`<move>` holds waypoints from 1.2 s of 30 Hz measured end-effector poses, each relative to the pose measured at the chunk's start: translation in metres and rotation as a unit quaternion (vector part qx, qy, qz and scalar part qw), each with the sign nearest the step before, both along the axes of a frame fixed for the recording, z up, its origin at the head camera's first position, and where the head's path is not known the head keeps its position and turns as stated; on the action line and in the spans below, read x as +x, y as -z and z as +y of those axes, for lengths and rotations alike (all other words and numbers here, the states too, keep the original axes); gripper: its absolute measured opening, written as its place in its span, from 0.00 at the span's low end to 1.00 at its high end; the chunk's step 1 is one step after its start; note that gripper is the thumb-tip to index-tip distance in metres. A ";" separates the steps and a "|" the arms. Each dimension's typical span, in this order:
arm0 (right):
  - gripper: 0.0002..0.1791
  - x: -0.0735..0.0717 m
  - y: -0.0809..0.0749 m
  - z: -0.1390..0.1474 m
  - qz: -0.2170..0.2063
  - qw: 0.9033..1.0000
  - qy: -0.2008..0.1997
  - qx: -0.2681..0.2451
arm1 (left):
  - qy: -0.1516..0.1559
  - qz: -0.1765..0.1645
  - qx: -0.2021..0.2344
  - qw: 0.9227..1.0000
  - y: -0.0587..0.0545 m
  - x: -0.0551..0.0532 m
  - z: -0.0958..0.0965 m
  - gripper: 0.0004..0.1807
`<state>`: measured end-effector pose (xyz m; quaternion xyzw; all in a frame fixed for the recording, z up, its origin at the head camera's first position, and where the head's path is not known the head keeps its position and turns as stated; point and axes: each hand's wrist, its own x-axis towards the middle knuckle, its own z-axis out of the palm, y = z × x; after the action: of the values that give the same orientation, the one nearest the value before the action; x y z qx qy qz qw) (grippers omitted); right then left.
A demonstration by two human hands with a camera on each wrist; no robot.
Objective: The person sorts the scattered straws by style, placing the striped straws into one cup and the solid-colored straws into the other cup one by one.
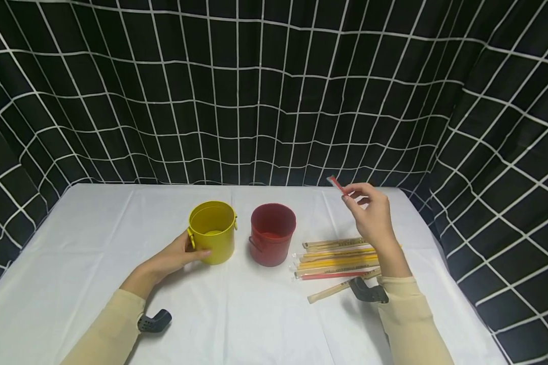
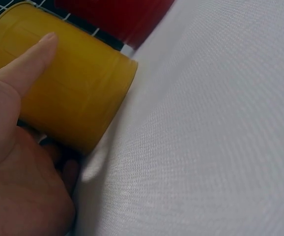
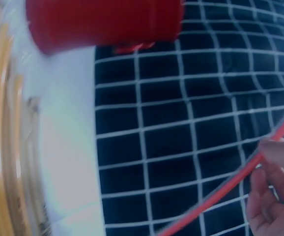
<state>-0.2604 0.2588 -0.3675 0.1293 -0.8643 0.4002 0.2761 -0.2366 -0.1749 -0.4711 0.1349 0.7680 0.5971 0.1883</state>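
Observation:
My left hand (image 1: 175,257) grips a small yellow metal bucket (image 1: 223,246) by its side, thumb along the front and the other fingers behind it. The bucket stands upright on the white cloth, its inside showing only yellow. In the left wrist view the thumb lies along the yellow wall. My right hand (image 1: 373,215) pinches a red straw (image 1: 337,185) in a clear wrapper between thumb and fingers, raised above the table. The right wrist view shows the straw (image 3: 220,191) running slantwise through the fingertips. A red bucket (image 1: 270,248) stands upright just right of the yellow one.
Below the right hand lie several wrapped straws: yellow straws (image 1: 338,263) in clear film, a red one (image 1: 331,276), and others in brown paper sleeves (image 1: 331,243). One paper-sleeved straw (image 1: 326,293) lies slanted in front. A black grid-patterned curtain (image 1: 274,91) surrounds the white table (image 1: 255,324).

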 end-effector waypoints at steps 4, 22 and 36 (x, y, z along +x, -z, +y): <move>0.07 0.008 -0.012 -0.005 0.058 0.994 -0.030 -0.087 | -0.001 0.000 -0.005 1.000 0.001 0.001 0.000 0.46; 0.08 0.033 -0.056 -0.034 0.133 0.884 -0.184 -0.409 | -0.004 -0.003 -0.023 1.000 -0.003 0.005 0.001 0.48; 0.12 0.031 -0.053 -0.082 0.090 0.873 -0.226 -0.423 | 0.000 0.001 -0.025 1.000 -0.004 0.005 0.000 0.47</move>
<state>-0.2295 0.1773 -0.3146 0.2271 -0.5311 0.7658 0.2827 -0.2319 -0.1747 -0.4671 0.1303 0.7830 0.5774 0.1909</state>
